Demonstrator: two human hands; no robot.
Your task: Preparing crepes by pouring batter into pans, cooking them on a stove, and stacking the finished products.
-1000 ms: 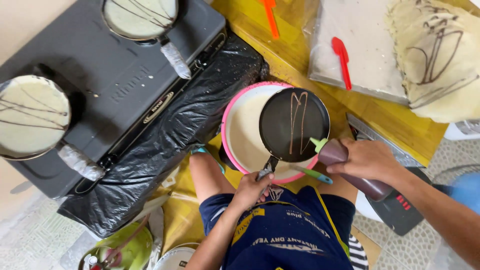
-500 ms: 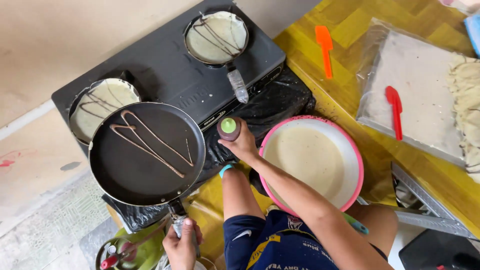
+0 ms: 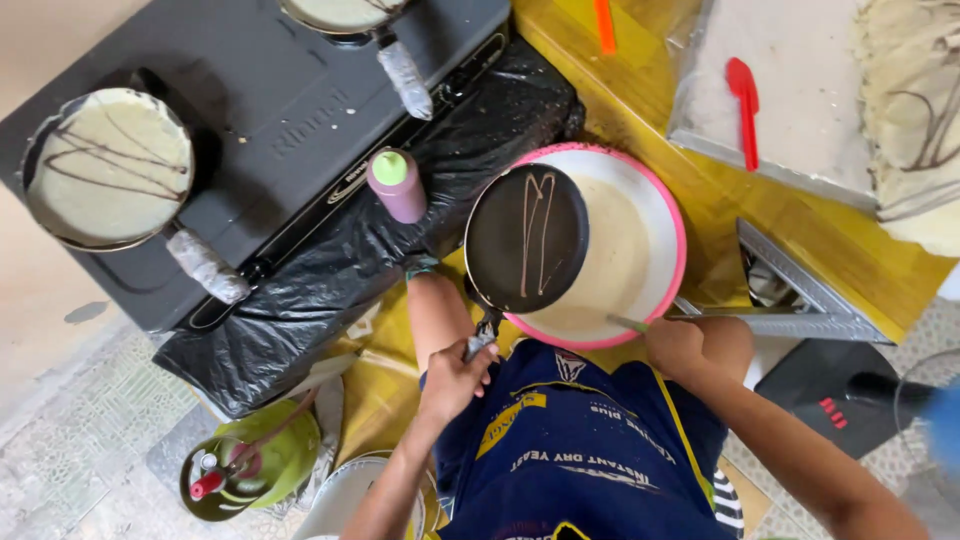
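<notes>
My left hand (image 3: 460, 378) grips the handle of a small black pan (image 3: 527, 238) that carries thin brown drizzle lines. The pan hangs over the left part of a pink-rimmed bowl (image 3: 672, 215) of pale batter. At the bowl's near edge, my right hand (image 3: 688, 345) is closed around a thin utensil handle (image 3: 626, 323) that points toward the batter. A purple squeeze bottle with a green cap (image 3: 396, 185) stands free on the black plastic beside the stove, left of the pan.
A black two-burner stove (image 3: 270, 110) holds two pans with battered, drizzled crepes (image 3: 105, 165) (image 3: 340, 10). At right a plastic-lined tray (image 3: 800, 60) carries a red spatula (image 3: 745, 105) and stacked crepes (image 3: 915, 120). An orange spatula (image 3: 603, 22) lies beyond; a green gas cylinder (image 3: 250, 465) stands lower left.
The pan has swung from over the stove back above the pink-rimmed bowl. My right hand let go of the squeeze bottle and now holds a thin utensil at the bowl's edge.
</notes>
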